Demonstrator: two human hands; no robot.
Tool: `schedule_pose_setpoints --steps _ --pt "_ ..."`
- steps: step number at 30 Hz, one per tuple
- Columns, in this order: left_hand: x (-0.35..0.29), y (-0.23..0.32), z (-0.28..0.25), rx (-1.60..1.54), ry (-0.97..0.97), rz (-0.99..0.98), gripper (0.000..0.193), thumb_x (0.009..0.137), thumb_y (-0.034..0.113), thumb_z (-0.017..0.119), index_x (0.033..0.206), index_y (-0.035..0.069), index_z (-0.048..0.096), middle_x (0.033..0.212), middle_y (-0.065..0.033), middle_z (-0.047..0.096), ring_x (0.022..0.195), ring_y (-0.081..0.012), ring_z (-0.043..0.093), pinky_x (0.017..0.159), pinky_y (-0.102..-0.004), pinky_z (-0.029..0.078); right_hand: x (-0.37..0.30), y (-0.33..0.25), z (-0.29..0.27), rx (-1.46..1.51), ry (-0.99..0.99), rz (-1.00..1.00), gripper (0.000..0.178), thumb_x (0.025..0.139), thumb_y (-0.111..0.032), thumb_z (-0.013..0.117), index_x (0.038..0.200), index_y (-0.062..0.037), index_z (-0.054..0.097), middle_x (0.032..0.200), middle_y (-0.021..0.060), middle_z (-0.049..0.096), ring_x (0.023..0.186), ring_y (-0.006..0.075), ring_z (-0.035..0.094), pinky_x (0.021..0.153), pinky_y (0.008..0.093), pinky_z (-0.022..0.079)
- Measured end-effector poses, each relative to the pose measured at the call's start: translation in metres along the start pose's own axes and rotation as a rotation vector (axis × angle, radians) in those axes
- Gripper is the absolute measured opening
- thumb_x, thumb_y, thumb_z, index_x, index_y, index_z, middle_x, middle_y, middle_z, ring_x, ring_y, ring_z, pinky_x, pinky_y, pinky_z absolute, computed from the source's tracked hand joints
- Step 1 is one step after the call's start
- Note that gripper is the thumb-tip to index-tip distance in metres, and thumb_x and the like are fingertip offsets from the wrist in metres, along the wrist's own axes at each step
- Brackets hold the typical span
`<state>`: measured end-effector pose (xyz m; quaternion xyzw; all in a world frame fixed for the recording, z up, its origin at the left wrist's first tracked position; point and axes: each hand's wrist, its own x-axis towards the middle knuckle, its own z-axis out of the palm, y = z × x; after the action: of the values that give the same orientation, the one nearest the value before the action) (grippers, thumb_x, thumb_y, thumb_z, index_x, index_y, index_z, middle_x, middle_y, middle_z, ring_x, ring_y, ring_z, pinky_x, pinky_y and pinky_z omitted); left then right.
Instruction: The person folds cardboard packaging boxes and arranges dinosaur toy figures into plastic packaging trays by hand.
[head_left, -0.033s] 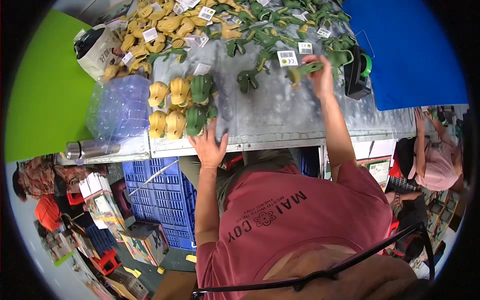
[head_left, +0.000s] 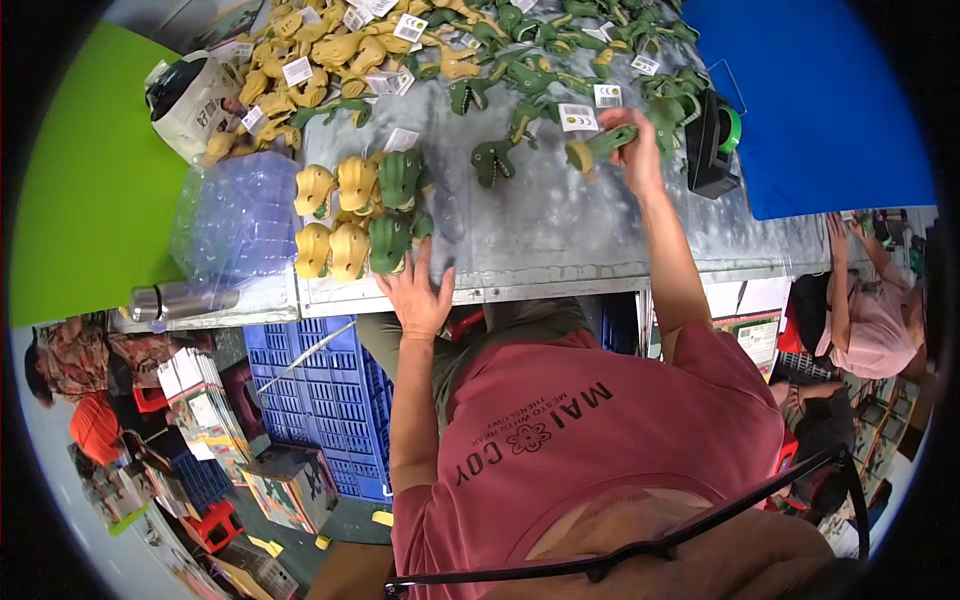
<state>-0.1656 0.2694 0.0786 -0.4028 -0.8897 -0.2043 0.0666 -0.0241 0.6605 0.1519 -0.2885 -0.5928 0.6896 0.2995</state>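
My left hand [head_left: 418, 300] lies at the table's front edge, fingers spread. Its fingertips reach the near green dinosaur head [head_left: 388, 243] in a two-row group. Beside that head are yellow dinosaur heads [head_left: 349, 250], and another green head [head_left: 400, 178] sits behind it. Clear plastic shows along the group's right side. My right hand [head_left: 640, 150] is closed round a green dinosaur toy [head_left: 608, 146] with a yellowish end, held over the table. A white tag [head_left: 578, 117] is next to it. A loose green dinosaur toy [head_left: 493, 162] lies between my hands.
Piles of yellow dinosaur toys [head_left: 335, 48] and green ones [head_left: 530, 75] cover the table's back. Clear plastic trays [head_left: 235, 220], a steel bottle [head_left: 180, 300] and a white container [head_left: 190, 110] stand left. A black tape dispenser [head_left: 708, 150] stands right. A blue crate [head_left: 320, 400] is below.
The green dinosaur toy in my right hand has turned slightly, its yellowish end shifting a little left. My left hand has stayed in place.
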Motion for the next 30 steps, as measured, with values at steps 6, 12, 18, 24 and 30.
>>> schedule_pose_setpoints --steps 6,12,18,24,30 --pt "0.004 0.021 0.0 -0.114 -0.018 -0.011 0.064 0.083 0.038 0.075 0.141 0.018 0.059 0.153 -0.0144 0.044 0.144 -0.0416 0.035 0.113 -0.0617 0.025 -0.025 0.01 0.059 0.186 -0.15 0.063 0.033 0.105 -0.03 0.053 0.122 -0.0035 0.062 0.107 0.0055 0.068 0.079 0.0144 0.07 0.066 0.0262 0.057" --pt "0.003 0.022 -0.001 -0.12 -0.041 -0.049 0.07 0.081 0.043 0.076 0.144 0.02 0.058 0.156 -0.0126 0.042 0.142 -0.0402 0.037 0.11 -0.0601 0.028 -0.048 0.051 0.132 -0.46 -0.359 -0.559 0.038 0.091 -0.014 0.076 0.128 -0.0097 0.066 0.129 0.0133 0.064 0.108 0.0245 0.068 0.089 0.0316 0.057" --pt "0.004 0.022 0.002 -0.029 -0.092 -0.072 0.076 0.081 0.047 0.074 0.15 0.024 0.051 0.16 -0.0111 0.038 0.143 -0.0382 0.036 0.112 -0.0594 0.026 -0.056 0.077 0.155 -0.512 -0.485 -0.931 0.035 0.085 -0.014 0.079 0.118 -0.0086 0.068 0.134 0.0186 0.06 0.116 0.0357 0.065 0.094 0.0419 0.056" --pt "0.004 0.019 0.003 -0.018 -0.1 -0.07 0.074 0.087 0.051 0.068 0.153 0.028 0.047 0.152 -0.0157 0.048 0.14 -0.0382 0.042 0.118 -0.0674 0.015 -0.081 0.065 0.157 -0.763 -0.505 -0.973 0.032 0.088 -0.016 0.073 0.119 -0.0116 0.067 0.135 0.0201 0.057 0.111 0.0369 0.066 0.088 0.0409 0.059" --pt "-0.001 0.006 0.021 0.066 -0.058 -0.014 0.079 0.081 0.042 0.07 0.153 0.023 0.047 0.152 -0.0153 0.047 0.144 -0.0384 0.037 0.12 -0.0642 0.011 -0.112 0.048 0.176 -0.912 -0.544 -0.989 0.042 0.086 -0.015 0.07 0.127 -0.007 0.063 0.138 0.0256 0.053 0.104 0.0375 0.069 0.084 0.0396 0.06"
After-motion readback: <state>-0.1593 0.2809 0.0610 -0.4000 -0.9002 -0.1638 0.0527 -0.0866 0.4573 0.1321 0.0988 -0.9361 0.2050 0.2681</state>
